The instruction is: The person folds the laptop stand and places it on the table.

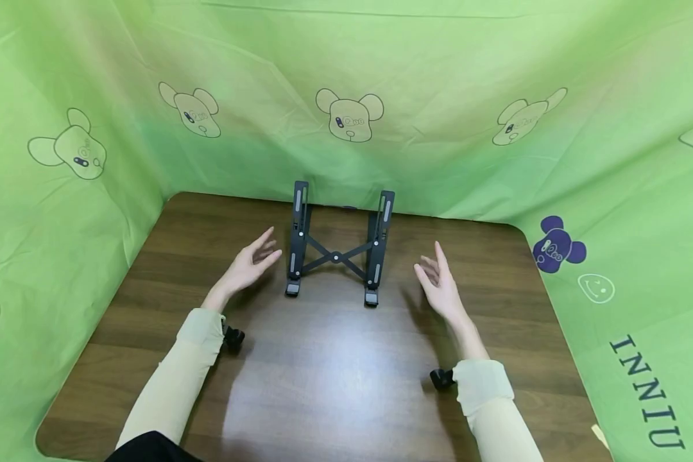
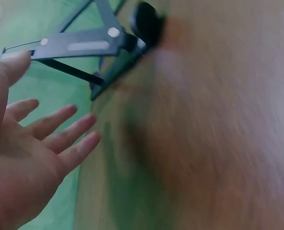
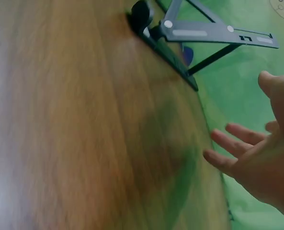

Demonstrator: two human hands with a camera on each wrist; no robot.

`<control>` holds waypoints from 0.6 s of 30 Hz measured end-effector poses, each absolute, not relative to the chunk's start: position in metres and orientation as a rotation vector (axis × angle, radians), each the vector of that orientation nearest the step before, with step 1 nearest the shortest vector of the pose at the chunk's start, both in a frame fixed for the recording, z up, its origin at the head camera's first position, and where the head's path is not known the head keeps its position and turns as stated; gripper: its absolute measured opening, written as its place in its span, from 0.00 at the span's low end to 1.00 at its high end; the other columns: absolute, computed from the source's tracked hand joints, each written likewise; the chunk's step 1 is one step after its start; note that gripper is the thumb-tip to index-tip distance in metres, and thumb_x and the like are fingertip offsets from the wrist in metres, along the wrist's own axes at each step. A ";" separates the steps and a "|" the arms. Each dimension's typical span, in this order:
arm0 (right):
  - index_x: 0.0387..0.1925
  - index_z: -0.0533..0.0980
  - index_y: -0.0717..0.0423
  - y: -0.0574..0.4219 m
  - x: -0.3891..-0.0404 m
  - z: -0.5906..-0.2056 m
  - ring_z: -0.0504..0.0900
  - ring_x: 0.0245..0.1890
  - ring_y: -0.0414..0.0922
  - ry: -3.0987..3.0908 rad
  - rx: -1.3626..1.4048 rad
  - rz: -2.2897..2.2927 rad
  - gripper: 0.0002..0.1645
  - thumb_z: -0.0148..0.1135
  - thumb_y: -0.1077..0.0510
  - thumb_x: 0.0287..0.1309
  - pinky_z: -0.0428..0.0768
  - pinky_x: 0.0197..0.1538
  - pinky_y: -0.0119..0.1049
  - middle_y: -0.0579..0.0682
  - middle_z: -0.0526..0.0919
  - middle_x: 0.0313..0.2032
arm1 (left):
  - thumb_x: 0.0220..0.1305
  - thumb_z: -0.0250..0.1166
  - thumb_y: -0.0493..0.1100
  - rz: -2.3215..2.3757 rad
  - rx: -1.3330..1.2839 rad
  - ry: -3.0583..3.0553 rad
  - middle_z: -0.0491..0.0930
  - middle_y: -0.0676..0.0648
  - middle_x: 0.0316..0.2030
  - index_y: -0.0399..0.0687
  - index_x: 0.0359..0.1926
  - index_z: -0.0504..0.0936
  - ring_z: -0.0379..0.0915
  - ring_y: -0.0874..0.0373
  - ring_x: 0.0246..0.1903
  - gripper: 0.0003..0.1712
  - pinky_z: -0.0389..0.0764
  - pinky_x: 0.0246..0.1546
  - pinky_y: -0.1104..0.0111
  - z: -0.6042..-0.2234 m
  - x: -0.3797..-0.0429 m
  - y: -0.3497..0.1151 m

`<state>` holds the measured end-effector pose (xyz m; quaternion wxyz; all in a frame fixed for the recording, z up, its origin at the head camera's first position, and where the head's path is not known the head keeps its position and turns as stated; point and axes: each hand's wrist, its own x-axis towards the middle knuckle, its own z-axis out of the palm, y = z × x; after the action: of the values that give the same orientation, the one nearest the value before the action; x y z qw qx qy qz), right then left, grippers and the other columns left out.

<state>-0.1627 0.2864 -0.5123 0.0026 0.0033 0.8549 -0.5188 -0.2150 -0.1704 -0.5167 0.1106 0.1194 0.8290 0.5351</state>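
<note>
A dark folding laptop stand (image 1: pixel 336 257) stands unfolded near the table's back edge, its two side arms raised and joined by an X-shaped brace. My left hand (image 1: pixel 248 266) is just left of it, fingers loosely extended and holding nothing. On the other side, a wider gap separates my right hand (image 1: pixel 441 289) from the stand; its fingers are extended too. Both wrist views show the stand from the side, with the left palm (image 2: pixel 27 167) and the right palm (image 3: pixel 266 163) apart from the stand's frame.
The brown wooden table (image 1: pixel 335 385) has rounded corners. A green curtain (image 1: pixel 265 96) with cartoon bear heads surrounds its back and sides. Small black wrist cameras (image 1: pixel 233 338) sit at the cuffs. Something small and pale (image 1: pixel 599 436) lies at the table's right edge.
</note>
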 end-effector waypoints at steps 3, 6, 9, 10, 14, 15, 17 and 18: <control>0.90 0.38 0.55 0.281 -0.169 -0.510 0.86 0.66 0.44 2.505 0.006 -1.794 0.46 0.51 0.57 0.87 0.82 0.70 0.30 0.75 0.68 0.78 | 0.87 0.56 0.42 1.734 0.341 2.292 0.69 0.25 0.78 0.43 0.89 0.51 0.69 0.29 0.77 0.39 0.69 0.80 0.39 -0.510 -0.218 -0.165; 0.90 0.39 0.57 0.277 -0.176 -0.511 0.88 0.55 0.30 2.348 -0.024 -1.909 0.45 0.50 0.58 0.88 0.86 0.62 0.26 0.77 0.65 0.79 | 0.88 0.55 0.41 1.802 0.302 2.193 0.71 0.25 0.76 0.45 0.89 0.52 0.72 0.27 0.74 0.38 0.73 0.78 0.40 -0.506 -0.220 -0.163; 0.90 0.37 0.55 0.274 -0.180 -0.512 0.88 0.55 0.30 2.260 -0.053 -1.939 0.45 0.49 0.57 0.88 0.87 0.66 0.34 0.76 0.63 0.80 | 0.88 0.54 0.42 1.833 0.280 2.141 0.72 0.25 0.76 0.43 0.89 0.53 0.74 0.27 0.72 0.37 0.75 0.77 0.42 -0.503 -0.222 -0.161; 0.90 0.38 0.55 0.273 -0.182 -0.512 0.88 0.56 0.32 2.244 -0.055 -1.943 0.45 0.49 0.57 0.88 0.87 0.68 0.36 0.75 0.63 0.80 | 0.88 0.54 0.43 1.839 0.273 2.133 0.73 0.25 0.75 0.43 0.89 0.53 0.75 0.27 0.72 0.37 0.76 0.77 0.42 -0.503 -0.223 -0.160; 0.91 0.38 0.53 0.267 -0.187 -0.513 0.88 0.59 0.36 2.208 -0.057 -1.936 0.43 0.46 0.57 0.89 0.85 0.71 0.41 0.74 0.63 0.81 | 0.89 0.54 0.42 1.855 0.259 2.116 0.73 0.25 0.74 0.42 0.88 0.53 0.75 0.27 0.71 0.36 0.79 0.75 0.44 -0.503 -0.226 -0.157; 0.91 0.39 0.53 0.265 -0.188 -0.513 0.88 0.59 0.37 2.198 -0.055 -1.938 0.42 0.45 0.58 0.89 0.84 0.72 0.41 0.75 0.63 0.81 | 0.89 0.54 0.41 1.860 0.257 2.112 0.73 0.24 0.74 0.42 0.88 0.53 0.75 0.27 0.71 0.36 0.79 0.74 0.45 -0.504 -0.227 -0.156; 0.91 0.40 0.53 0.262 -0.191 -0.513 0.88 0.60 0.38 2.173 -0.039 -1.947 0.40 0.42 0.59 0.90 0.84 0.73 0.42 0.75 0.63 0.81 | 0.89 0.53 0.41 1.869 0.249 2.106 0.73 0.24 0.74 0.42 0.88 0.54 0.76 0.28 0.70 0.36 0.80 0.74 0.46 -0.504 -0.229 -0.154; 0.91 0.40 0.53 0.261 -0.192 -0.513 0.88 0.60 0.39 2.157 -0.031 -1.953 0.40 0.42 0.59 0.90 0.84 0.73 0.42 0.74 0.63 0.81 | 0.89 0.54 0.41 1.871 0.245 2.105 0.73 0.24 0.74 0.43 0.88 0.54 0.77 0.28 0.70 0.36 0.80 0.74 0.45 -0.504 -0.229 -0.153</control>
<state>-0.1917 0.2608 -0.5134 0.1155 -0.0107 0.7363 -0.6667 -0.2291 -0.1530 -0.5040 0.1569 0.0855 0.7354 0.6537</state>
